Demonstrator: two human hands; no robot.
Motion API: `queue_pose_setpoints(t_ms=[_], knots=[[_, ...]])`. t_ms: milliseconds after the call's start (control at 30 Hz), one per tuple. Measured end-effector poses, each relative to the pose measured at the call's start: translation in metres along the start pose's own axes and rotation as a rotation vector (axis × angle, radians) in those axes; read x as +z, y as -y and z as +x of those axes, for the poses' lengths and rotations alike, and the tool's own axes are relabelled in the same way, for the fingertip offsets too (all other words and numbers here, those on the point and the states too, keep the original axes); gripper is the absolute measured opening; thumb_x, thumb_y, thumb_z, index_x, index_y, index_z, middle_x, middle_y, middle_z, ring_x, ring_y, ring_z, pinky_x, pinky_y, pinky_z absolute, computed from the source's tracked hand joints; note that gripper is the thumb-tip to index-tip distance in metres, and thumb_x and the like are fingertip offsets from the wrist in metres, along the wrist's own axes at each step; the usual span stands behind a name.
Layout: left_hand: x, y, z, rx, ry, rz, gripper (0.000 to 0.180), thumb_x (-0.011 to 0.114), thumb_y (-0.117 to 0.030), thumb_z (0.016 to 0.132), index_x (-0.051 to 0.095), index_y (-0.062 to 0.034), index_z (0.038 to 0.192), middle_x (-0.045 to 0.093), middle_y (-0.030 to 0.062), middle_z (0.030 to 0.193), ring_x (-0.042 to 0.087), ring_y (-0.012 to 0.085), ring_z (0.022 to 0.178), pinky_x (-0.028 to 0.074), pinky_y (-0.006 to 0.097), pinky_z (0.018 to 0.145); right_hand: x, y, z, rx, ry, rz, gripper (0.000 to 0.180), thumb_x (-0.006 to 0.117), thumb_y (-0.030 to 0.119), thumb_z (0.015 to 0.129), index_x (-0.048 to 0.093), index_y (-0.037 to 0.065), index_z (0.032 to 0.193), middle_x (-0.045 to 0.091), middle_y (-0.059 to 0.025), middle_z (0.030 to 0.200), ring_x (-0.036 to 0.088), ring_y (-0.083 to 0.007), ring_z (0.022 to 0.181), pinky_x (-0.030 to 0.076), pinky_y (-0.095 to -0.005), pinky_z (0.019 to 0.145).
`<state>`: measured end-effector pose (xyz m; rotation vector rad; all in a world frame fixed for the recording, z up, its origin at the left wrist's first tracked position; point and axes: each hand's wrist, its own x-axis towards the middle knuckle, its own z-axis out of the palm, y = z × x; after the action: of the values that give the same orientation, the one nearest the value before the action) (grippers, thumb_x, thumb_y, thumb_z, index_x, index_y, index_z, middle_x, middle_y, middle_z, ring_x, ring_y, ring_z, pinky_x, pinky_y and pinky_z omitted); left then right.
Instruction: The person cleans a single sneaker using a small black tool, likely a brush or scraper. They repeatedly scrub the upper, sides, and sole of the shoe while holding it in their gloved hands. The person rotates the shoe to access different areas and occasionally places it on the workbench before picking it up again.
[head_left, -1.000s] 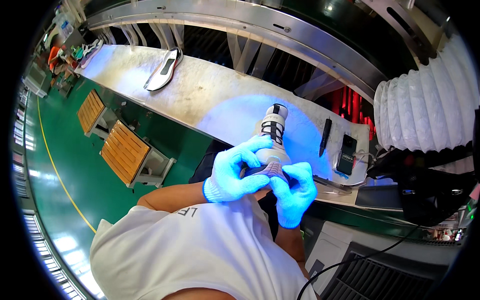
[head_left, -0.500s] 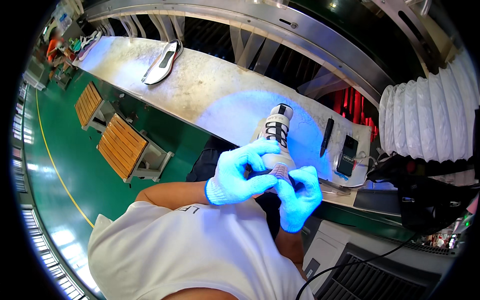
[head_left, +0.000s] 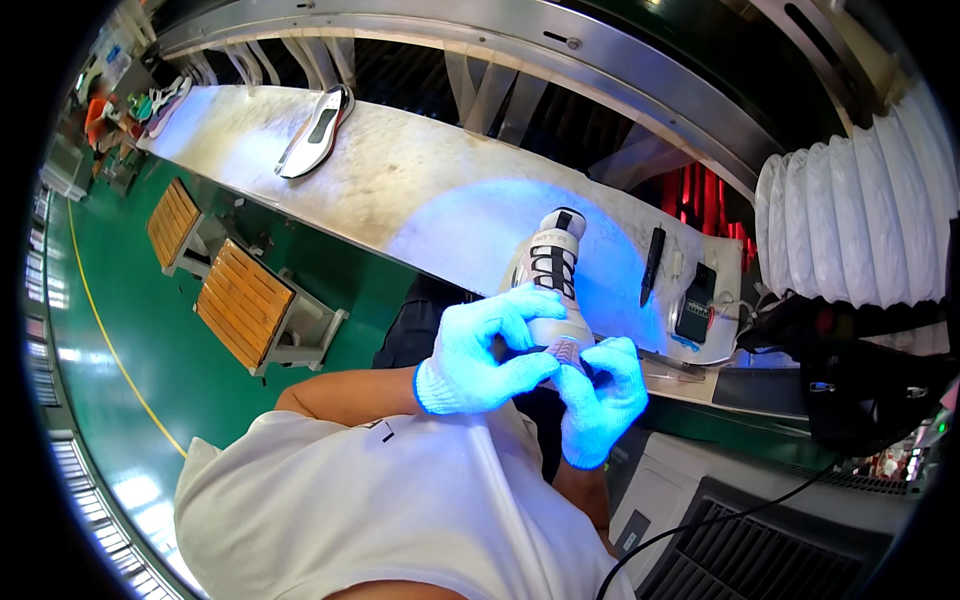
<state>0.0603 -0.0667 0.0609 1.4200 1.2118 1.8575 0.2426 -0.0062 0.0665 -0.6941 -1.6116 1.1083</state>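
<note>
A pale sneaker (head_left: 553, 262) with black straps over its upper lies on the bench under blue light, its toe towards me. My left hand (head_left: 490, 348), in a white knit glove that glows blue, is closed at the left of the toe. My right hand (head_left: 602, 400), gloved alike, pinches from the other side. Between my fingertips shows the pinkish, patterned tread (head_left: 566, 350) of the sole at the toe end. The fingers partly hide the sneaker's front, and I cannot see how the tread meets the upper there.
A white shoe sole (head_left: 318, 135) lies farther left on the long bench (head_left: 400, 135). Right of the sneaker are a black pen-like tool (head_left: 653, 265) and a black phone-like device (head_left: 695, 305). A ribbed white duct (head_left: 855, 230) bulges at the right. Slatted stools (head_left: 245, 305) stand left; a person (head_left: 98, 118) is far off.
Both hands stay at the toe of the sneaker, with only slight finger movement. The whole view has tilted a little; the sneaker keeps nearly the same place.
</note>
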Motion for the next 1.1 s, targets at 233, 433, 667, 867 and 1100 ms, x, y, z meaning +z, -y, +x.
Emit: queue_pose_setpoints(t_ms=[233, 433, 667, 867, 1100], knots=[[-0.015, -0.005, 0.005, -0.193, 0.148, 0.022, 0.056, 0.094, -0.015, 0.086, 0.067, -0.0007, 0.133, 0.073, 0.0201, 0.139, 0.077, 0.0302, 0.119, 0.059, 0.048, 0.109, 0.015, 0.011, -0.008, 0.317, -0.144, 0.238, 0.064, 0.095, -0.002, 0.085, 0.060, -0.002, 0.140, 0.064, 0.0013, 0.098, 0.061, -0.0044, 0.085, 0.053, -0.0232, 0.071], [-0.048, 0.005, 0.026, -0.164, 0.494, -0.001, 0.078, 0.090, -0.040, 0.089, 0.066, -0.0040, 0.153, 0.067, 0.0217, 0.150, 0.058, 0.0380, 0.147, 0.042, 0.053, 0.126, 0.025, 0.002, -0.015, 0.212, -0.041, 0.104, 0.066, 0.100, 0.010, 0.086, 0.065, -0.001, 0.141, 0.066, 0.0005, 0.097, 0.060, -0.0052, 0.082, 0.055, -0.0237, 0.070], [-0.054, 0.000, 0.017, -0.362, 0.395, -0.064, 0.052, 0.086, -0.031, 0.091, 0.079, -0.0005, 0.133, 0.071, 0.0189, 0.147, 0.059, 0.0344, 0.146, 0.034, 0.052, 0.132, 0.033, 0.002, -0.013, 0.023, 0.033, -0.006, 0.063, 0.101, 0.018, 0.085, 0.069, 0.002, 0.137, 0.074, -0.0064, 0.106, 0.065, -0.0111, 0.080, 0.058, -0.0270, 0.069], [-0.051, -0.013, 0.016, -0.429, 0.384, 0.034, 0.048, 0.083, -0.030, 0.090, 0.081, -0.0022, 0.129, 0.074, 0.0172, 0.143, 0.061, 0.0324, 0.144, 0.033, 0.052, 0.133, 0.032, 0.005, -0.013, -0.014, 0.097, -0.022, 0.068, 0.100, 0.014, 0.084, 0.065, 0.003, 0.142, 0.074, -0.0078, 0.114, 0.067, -0.0120, 0.091, 0.061, -0.0315, 0.082], [-0.043, -0.012, 0.032, -0.430, 0.381, -0.025, 0.057, 0.089, -0.040, 0.090, 0.078, -0.0014, 0.131, 0.071, 0.0165, 0.145, 0.061, 0.0307, 0.143, 0.040, 0.049, 0.128, 0.035, 0.001, -0.006, 0.004, 0.008, 0.046, 0.070, 0.100, 0.018, 0.085, 0.069, 0.003, 0.146, 0.069, -0.0058, 0.095, 0.064, -0.0165, 0.074, 0.058, -0.0333, 0.068]])
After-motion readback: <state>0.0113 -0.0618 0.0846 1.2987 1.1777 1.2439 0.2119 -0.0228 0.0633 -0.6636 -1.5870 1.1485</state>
